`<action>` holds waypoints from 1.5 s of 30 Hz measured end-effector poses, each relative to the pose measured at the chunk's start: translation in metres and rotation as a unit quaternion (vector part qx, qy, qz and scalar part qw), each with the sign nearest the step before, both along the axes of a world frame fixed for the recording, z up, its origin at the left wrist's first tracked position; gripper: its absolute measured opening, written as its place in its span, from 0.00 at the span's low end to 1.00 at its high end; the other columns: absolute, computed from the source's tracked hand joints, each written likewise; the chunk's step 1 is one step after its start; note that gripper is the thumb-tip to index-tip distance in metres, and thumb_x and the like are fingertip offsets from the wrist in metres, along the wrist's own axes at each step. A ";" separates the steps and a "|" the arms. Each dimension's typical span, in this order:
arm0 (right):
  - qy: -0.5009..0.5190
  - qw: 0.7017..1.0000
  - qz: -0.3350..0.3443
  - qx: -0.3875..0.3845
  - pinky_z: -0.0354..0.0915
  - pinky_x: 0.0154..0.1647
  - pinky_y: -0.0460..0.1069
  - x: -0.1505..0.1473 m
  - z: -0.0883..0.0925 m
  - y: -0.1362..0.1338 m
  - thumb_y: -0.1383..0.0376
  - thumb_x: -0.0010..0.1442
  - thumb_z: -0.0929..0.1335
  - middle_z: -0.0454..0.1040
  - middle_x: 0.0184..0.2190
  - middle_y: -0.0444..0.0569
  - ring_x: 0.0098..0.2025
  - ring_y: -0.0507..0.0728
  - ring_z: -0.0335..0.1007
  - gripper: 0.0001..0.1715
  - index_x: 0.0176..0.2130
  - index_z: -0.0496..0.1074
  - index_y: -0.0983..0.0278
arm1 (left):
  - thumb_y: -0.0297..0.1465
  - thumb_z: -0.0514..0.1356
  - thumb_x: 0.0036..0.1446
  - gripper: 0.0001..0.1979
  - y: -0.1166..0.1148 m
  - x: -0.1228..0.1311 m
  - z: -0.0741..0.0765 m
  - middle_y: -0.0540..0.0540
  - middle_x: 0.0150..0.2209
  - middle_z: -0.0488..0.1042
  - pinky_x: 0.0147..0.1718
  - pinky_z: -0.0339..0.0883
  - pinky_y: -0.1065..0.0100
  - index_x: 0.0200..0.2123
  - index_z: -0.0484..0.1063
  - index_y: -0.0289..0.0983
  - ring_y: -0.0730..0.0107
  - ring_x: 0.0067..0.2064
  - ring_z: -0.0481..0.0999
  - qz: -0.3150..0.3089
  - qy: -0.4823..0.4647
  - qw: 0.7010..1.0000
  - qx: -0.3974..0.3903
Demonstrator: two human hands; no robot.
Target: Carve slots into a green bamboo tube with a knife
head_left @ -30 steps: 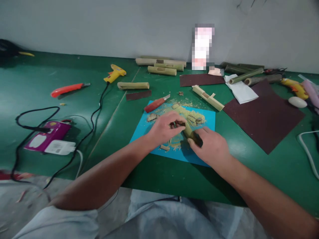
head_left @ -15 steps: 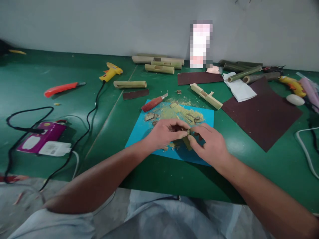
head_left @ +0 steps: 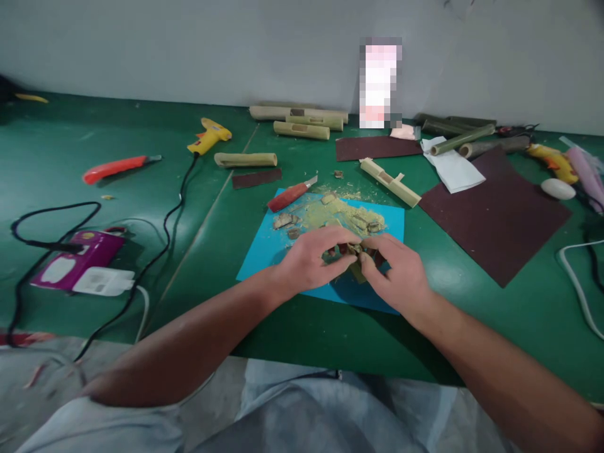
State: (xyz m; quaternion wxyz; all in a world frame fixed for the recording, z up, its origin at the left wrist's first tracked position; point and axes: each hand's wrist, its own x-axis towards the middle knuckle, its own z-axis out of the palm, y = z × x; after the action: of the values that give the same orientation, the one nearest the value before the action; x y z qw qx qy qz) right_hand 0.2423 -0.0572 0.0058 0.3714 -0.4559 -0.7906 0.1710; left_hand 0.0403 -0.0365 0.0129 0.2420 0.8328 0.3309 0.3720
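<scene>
Over a blue sheet (head_left: 264, 251), my left hand (head_left: 317, 258) and my right hand (head_left: 395, 264) meet, fingertips pinched together on a small brownish piece (head_left: 355, 248), mostly covered by the fingers. Its exact kind I cannot make out. Below the fingertips shows a strip of light bamboo (head_left: 357, 273), partly hidden by the hands. Beyond them lie yellowish shavings (head_left: 325, 211) and rough brown chunks (head_left: 283, 220). A red-handled carving knife (head_left: 290, 196) rests across the sheet's upper left edge, blade pointing away to the right.
Cut bamboo tubes (head_left: 302, 130) lie along the wall, and a notched one (head_left: 391, 182) sits beyond the sheet. Brown sandpaper (head_left: 500, 220) covers the right. Leftward are a yellow glue gun (head_left: 210, 136), a red cutter (head_left: 117, 168) and a purple box (head_left: 80, 258) with cables.
My left fingers have opened into a wider arch and shifted slightly, still meeting the right fingertips at the small piece. The things on the table have not moved.
</scene>
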 end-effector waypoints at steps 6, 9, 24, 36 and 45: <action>-0.006 1.000 0.008 0.000 0.66 0.37 0.50 0.000 0.001 0.000 0.62 0.68 0.61 0.78 0.35 0.50 0.36 0.56 0.73 0.14 0.41 0.75 0.63 | 0.29 0.61 0.64 0.10 0.000 0.000 -0.002 0.45 0.41 0.79 0.39 0.74 0.67 0.49 0.73 0.38 0.70 0.38 0.78 0.004 0.013 1.000 0.024; -0.010 1.000 0.011 -0.011 0.66 0.37 0.51 0.001 -0.001 0.001 0.61 0.69 0.60 0.78 0.35 0.50 0.37 0.56 0.74 0.17 0.41 0.75 0.63 | 0.29 0.59 0.65 0.10 -0.001 0.000 -0.003 0.44 0.41 0.79 0.38 0.73 0.67 0.49 0.74 0.37 0.69 0.39 0.78 0.010 0.014 1.000 0.025; 0.093 0.987 0.011 -0.132 0.56 0.29 0.48 0.000 0.006 0.003 0.59 0.70 0.59 0.63 0.23 0.42 0.27 0.51 0.60 0.22 0.24 0.62 0.60 | 0.34 0.58 0.60 0.11 0.002 -0.003 0.006 0.47 0.25 0.77 0.25 0.68 0.71 0.36 0.77 0.34 0.72 0.27 0.75 0.008 -0.104 0.920 -0.379; 0.105 0.987 -0.017 -0.122 0.60 0.31 0.48 0.000 0.003 0.003 0.58 0.67 0.63 0.68 0.26 0.43 0.29 0.52 0.64 0.16 0.28 0.66 0.59 | 0.34 0.64 0.56 0.08 -0.002 0.000 0.007 0.46 0.30 0.78 0.25 0.67 0.73 0.36 0.77 0.35 0.75 0.26 0.73 -0.014 -0.192 0.873 -0.449; 0.085 0.992 -0.048 -0.082 0.63 0.34 0.50 0.002 -0.001 0.002 0.59 0.67 0.64 0.73 0.31 0.46 0.32 0.54 0.68 0.11 0.34 0.71 0.59 | 0.38 0.65 0.57 0.11 0.000 0.002 0.002 0.48 0.30 0.78 0.26 0.68 0.71 0.39 0.77 0.37 0.75 0.26 0.73 0.023 -0.184 0.906 -0.380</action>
State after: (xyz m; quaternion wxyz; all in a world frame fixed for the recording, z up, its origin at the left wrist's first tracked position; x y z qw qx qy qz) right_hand 0.2445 -0.0556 0.0046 0.4063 -0.5064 -0.7167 0.2548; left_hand 0.0420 -0.0370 0.0146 0.5881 0.5870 0.4157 0.3699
